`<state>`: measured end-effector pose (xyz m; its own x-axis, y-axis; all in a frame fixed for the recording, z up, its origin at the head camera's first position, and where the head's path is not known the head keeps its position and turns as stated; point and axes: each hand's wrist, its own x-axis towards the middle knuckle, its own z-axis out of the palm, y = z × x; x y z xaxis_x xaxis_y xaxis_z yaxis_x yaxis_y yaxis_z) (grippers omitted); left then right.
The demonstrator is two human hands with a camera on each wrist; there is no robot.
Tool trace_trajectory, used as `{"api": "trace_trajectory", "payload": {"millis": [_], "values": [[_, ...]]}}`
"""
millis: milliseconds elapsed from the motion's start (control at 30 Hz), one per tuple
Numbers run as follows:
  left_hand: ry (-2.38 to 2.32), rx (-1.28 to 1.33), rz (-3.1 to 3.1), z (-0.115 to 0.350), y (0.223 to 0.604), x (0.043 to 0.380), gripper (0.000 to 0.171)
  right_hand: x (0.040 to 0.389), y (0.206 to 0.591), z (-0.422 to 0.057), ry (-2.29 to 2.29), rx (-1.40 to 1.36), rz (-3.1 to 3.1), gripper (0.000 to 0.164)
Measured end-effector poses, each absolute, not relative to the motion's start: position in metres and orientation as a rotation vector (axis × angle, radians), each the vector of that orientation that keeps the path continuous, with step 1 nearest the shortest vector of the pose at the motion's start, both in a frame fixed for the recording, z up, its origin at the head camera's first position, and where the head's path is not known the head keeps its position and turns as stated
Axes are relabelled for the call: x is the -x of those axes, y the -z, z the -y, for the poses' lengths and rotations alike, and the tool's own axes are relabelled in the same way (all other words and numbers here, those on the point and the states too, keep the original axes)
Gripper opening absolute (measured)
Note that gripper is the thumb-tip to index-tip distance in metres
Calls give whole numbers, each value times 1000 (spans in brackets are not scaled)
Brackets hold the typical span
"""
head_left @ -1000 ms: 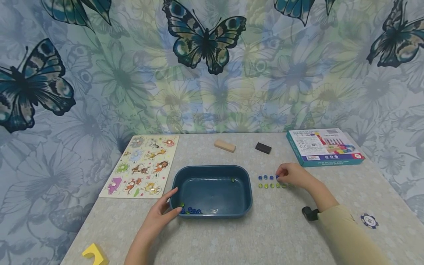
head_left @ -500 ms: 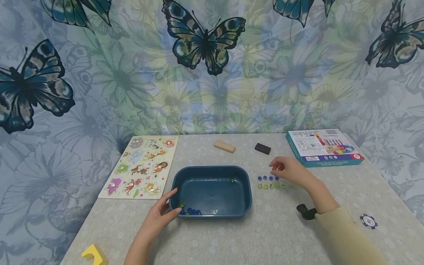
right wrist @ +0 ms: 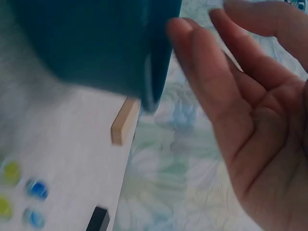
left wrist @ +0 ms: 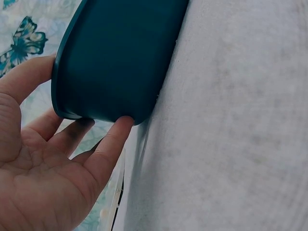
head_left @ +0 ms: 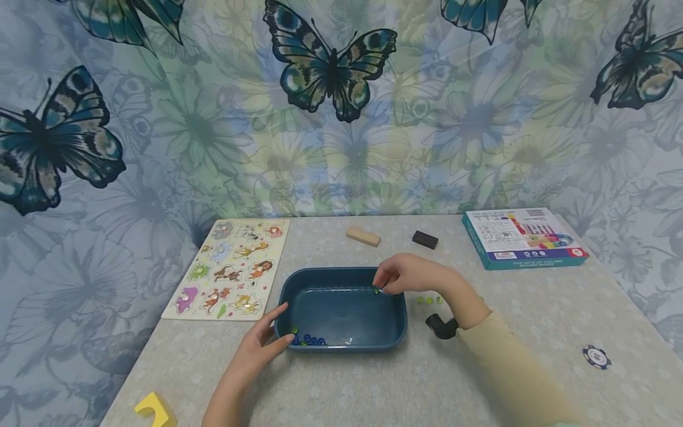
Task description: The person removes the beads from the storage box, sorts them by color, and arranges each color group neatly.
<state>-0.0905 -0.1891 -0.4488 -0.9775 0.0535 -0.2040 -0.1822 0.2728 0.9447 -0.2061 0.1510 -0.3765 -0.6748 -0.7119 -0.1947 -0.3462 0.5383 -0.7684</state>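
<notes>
A dark blue plastic basin [head_left: 341,341] stands mid-table. My left hand [head_left: 255,347] rests at its near left corner, thumb and spread fingers touching the rim and outer wall [left wrist: 110,62]. Inside that corner lie several blue marbles [head_left: 313,341] with a few green ones. My right hand [head_left: 413,276] reaches over the right rim, fingertips just above a lone green marble [head_left: 376,291]; nothing shows between its fingers in the right wrist view. Right of the basin runs a row of yellow-green marbles [head_left: 429,300], partly hidden by the arm. Blue marbles [right wrist: 36,188] lie beside it.
Behind the basin lie a wooden block [head_left: 363,236] and a black block [head_left: 425,239]. An animal puzzle board [head_left: 229,270] is at left, a boxed game [head_left: 525,237] at back right. A yellow arch block [head_left: 156,409] and a poker chip [head_left: 596,357] lie nearer.
My right hand has let go of a blue marble at the end of the blue row, lifted, and moved left over the basin's right side. The left hand stays at the corner.
</notes>
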Motion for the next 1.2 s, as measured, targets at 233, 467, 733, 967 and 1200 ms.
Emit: {"api": "trace_trajectory", "payload": {"millis": [233, 467, 733, 967, 1200], "values": [[-1797, 109, -2330, 190, 450, 91, 62, 221, 376, -120, 757, 791, -2291, 22], [-1778, 111, -2337, 190, 451, 93, 62, 222, 377, -112, 623, 703, -2369, 24], [-1761, 119, -2348, 190, 452, 92, 63, 215, 387, -109, 545, 627, -2450, 26], [-1774, 118, -2343, 190, 452, 92, 64, 207, 403, -101, 491, 595, -2594, 25], [-1781, 109, -2339, 191, 453, 92, 65, 198, 414, -91, 411, 653, -2731, 19]]}}
